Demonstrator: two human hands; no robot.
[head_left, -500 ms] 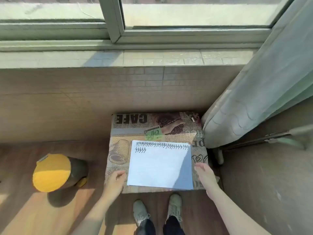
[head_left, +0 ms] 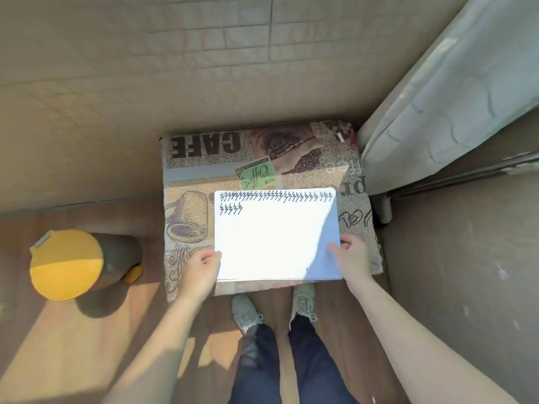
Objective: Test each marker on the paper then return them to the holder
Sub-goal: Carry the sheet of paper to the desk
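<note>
Head view shows both hands at the paper (head_left: pixel 274 237): the left hand (head_left: pixel 201 268) pinches its near-left edge, and the right hand (head_left: pixel 351 259) pinches its near-right edge. That sheet, with black zigzag marks (head_left: pixel 275 195) along its far edge, lies on a coffee-print stool cushion (head_left: pixel 192 182). A yellow-lidded bin (head_left: pixel 67 263) stands on the floor to the left.

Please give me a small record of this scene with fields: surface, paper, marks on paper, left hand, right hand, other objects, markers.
surface: cushioned stool with CAFE print
paper: white sheet lying flat on the stool
marks on paper: black zigzags along far edge, a short second row below
left hand: grips the paper's left edge
right hand: grips the paper's right edge
other objects: yellow-lidded container on the floor
markers: none visible
</note>
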